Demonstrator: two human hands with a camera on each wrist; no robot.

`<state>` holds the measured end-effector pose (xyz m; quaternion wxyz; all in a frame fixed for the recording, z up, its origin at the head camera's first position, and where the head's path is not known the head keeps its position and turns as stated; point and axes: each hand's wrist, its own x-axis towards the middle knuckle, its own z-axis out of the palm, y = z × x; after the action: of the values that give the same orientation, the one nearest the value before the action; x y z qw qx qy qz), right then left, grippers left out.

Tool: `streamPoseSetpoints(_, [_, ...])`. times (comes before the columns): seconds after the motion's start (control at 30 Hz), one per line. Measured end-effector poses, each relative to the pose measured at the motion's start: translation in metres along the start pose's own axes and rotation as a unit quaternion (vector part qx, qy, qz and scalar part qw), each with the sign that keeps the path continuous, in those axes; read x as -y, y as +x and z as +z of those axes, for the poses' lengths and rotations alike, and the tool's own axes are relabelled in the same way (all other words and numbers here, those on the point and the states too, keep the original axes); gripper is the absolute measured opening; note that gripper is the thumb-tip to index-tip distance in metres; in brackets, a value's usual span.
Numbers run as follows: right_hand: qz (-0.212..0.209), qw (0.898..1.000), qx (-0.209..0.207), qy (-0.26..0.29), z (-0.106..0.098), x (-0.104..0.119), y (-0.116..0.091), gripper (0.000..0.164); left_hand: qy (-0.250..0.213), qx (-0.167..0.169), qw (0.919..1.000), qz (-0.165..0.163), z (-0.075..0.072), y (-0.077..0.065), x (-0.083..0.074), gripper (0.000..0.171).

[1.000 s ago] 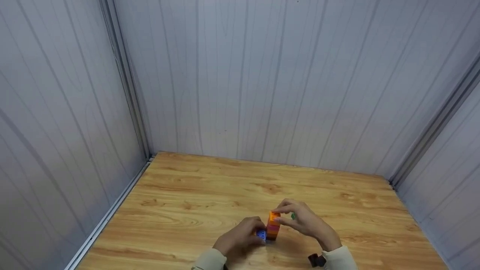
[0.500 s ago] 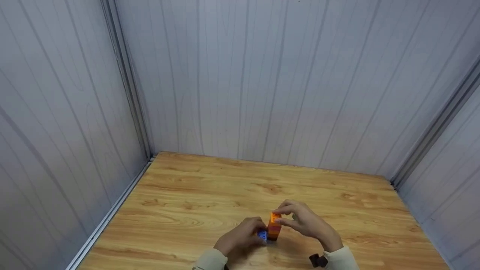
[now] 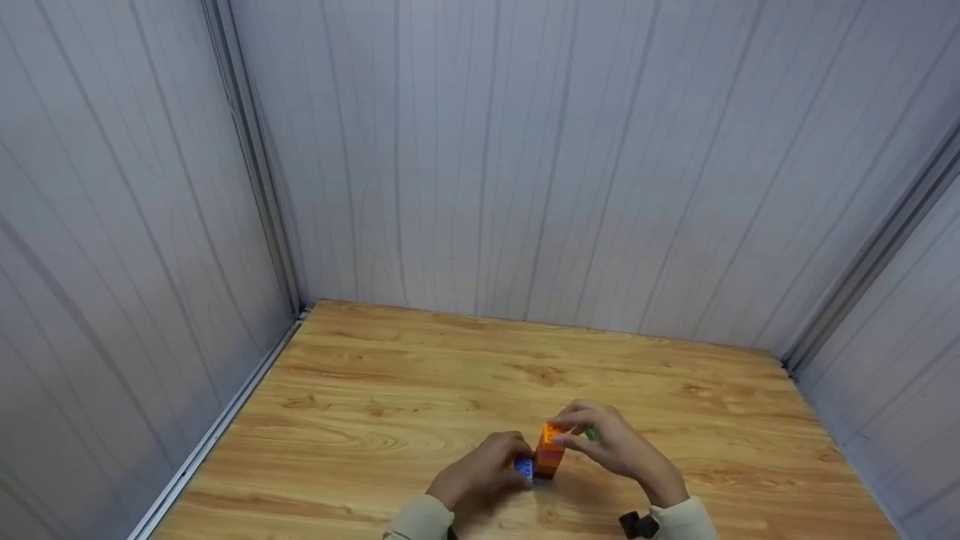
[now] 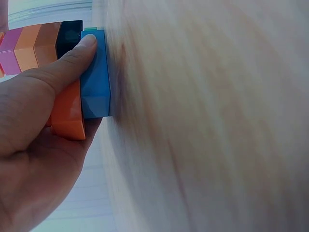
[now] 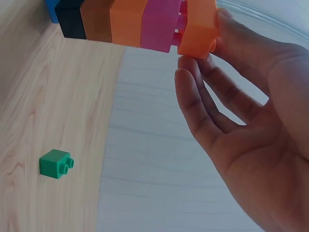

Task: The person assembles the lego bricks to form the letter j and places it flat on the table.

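Observation:
A tower of toy building bricks stands near the front of the table: a black brick (image 5: 72, 20), a brown brick (image 5: 96, 20), an orange one, a pink brick (image 5: 159, 25) and an orange top brick (image 5: 199, 30). Pink studs show in a narrow gap under the top brick. My right hand (image 3: 611, 441) pinches that top brick between thumb and fingers. At the base, my left hand (image 3: 484, 466) grips a blue brick (image 4: 96, 99), thumb along its side. Another orange brick (image 4: 68, 118) sits beside the tower, on the blue brick, partly behind the left thumb.
A loose green brick (image 5: 54, 164) lies on the wooden table (image 3: 420, 360), beyond the right hand. Pale panel walls (image 3: 480, 165) stand behind and at both sides. A dark object (image 3: 637, 523) is at the right cuff.
Both hands keep their holds. The tower's top and the right fingers shift very slightly right, and the green brick shows again past the right hand.

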<state>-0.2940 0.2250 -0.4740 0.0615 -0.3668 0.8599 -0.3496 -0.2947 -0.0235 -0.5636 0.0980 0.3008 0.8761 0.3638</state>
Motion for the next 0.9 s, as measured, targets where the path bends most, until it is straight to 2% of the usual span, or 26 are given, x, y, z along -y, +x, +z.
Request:
streamPoseSetpoints(0.4, [-0.013,0.999,-0.011,0.034,0.0006,-0.0011,0.0007,0.032,0.008,-0.009,0.9990,0.042,-0.0026,-0.0032,-0.0008,0.033])
streamPoseSetpoints(0.5, [-0.010,0.999,-0.012,0.046,0.0005,-0.0033,-0.0017,0.031,0.004,-0.009,0.9995,0.029,-0.0009,-0.0037,-0.0024,0.033])
streamPoseSetpoints(0.73, [-0.010,0.998,-0.003,0.054,-0.0016,-0.0022,-0.0020,0.031,0.009,-0.011,0.9997,0.022,-0.0015,-0.0033,-0.0034,0.032])
streamPoseSetpoints(0.9, [0.001,1.000,0.009,0.028,-0.0028,0.0020,-0.0011,0.033,-0.001,-0.006,0.9999,0.009,-0.0018,-0.0030,-0.0036,0.031])
